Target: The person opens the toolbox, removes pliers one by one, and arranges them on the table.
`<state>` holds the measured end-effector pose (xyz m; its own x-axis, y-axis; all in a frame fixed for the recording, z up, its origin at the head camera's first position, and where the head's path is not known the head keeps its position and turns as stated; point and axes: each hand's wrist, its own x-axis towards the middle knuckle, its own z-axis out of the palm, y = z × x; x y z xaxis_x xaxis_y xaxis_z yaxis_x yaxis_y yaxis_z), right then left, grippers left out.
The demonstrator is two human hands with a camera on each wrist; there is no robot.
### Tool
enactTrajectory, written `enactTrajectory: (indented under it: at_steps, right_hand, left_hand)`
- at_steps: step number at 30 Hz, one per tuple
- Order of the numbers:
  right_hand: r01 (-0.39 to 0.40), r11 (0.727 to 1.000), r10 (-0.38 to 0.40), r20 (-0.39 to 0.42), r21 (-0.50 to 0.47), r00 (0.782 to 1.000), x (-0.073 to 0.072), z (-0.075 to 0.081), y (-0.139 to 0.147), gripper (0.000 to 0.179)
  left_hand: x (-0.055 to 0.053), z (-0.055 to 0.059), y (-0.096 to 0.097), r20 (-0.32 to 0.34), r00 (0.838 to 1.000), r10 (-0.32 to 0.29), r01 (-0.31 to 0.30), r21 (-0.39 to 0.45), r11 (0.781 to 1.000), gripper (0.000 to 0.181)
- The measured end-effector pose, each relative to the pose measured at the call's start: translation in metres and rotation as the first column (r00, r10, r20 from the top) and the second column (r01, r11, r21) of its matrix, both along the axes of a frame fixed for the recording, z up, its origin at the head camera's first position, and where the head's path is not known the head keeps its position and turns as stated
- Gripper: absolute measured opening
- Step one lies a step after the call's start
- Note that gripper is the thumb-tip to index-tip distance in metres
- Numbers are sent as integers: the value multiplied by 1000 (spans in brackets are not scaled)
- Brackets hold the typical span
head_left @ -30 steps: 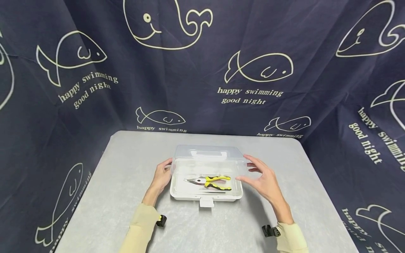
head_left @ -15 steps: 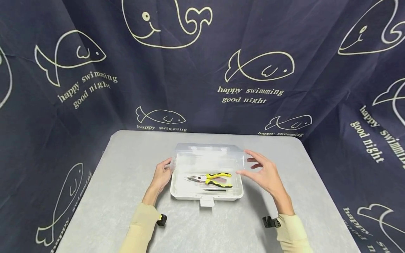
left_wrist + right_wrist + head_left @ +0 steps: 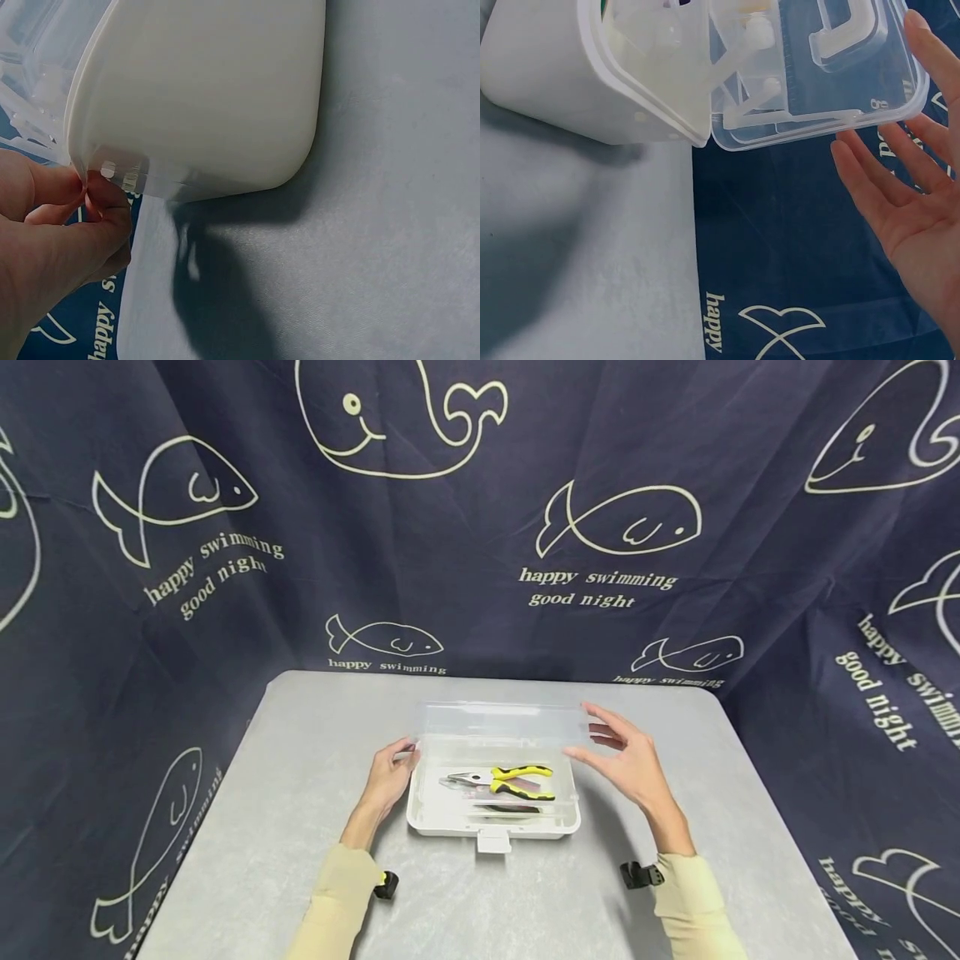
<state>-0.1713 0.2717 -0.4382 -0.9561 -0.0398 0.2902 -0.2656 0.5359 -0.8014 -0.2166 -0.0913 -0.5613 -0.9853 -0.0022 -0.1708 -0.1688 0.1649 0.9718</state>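
Note:
A white toolbox (image 3: 450,828) with a hinged see-through lid (image 3: 502,720) stands on the table, its lid raised and leaning back. Needle-nose pliers (image 3: 523,771) with yellow and black handles lie inside, with a slim dark item (image 3: 513,810) in front of them. At the box's back left corner, my left hand (image 3: 386,781) pinches the rim between thumb and fingers; the left wrist view shows this grip close up. My right hand (image 3: 633,764) is at the lid's right side, its fingers spread and mostly straight, fingertips against the lid's edge.
White hinge arms (image 3: 746,56) link the box and lid inside. A front latch tab (image 3: 492,841) sticks out toward me. The grey table (image 3: 300,727) ends at a dark blue curtain (image 3: 480,610) printed with fish.
The lid has swung further up and back, with the right hand rising along with it. More of the box's inside shows. The left hand stays at the left corner.

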Motion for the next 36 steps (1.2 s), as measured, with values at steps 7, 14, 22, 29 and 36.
enactTrajectory:
  at_steps: [7,14,22,29,36]
  right_hand:
    - [18,999,-17,35,-33,999,-7,-7,3,67]
    - [79,996,-75,76,-52,994,-27,-23,8,63]
    - [193,963,-175,105,-188,979,-40,-29,1,42]
    - [181,942,-170,61,-281,984,-44,-20,-5,22]
    - [137,925,-147,-1,-355,989,-47,-12,-11,16]
  left_hand:
    - [0,-2,-1,-17,1000,7,-6,15,1000,40]
    - [1,-4,-2,-19,1000,16,-16,3,1000,41]
    - [1,-3,-2,-21,1000,11,-10,35,999,40]
    - [0,-2,-1,-23,1000,19,-18,36,999,39]
    - [2,-2,1,-23,999,29,-29,26,999,38]
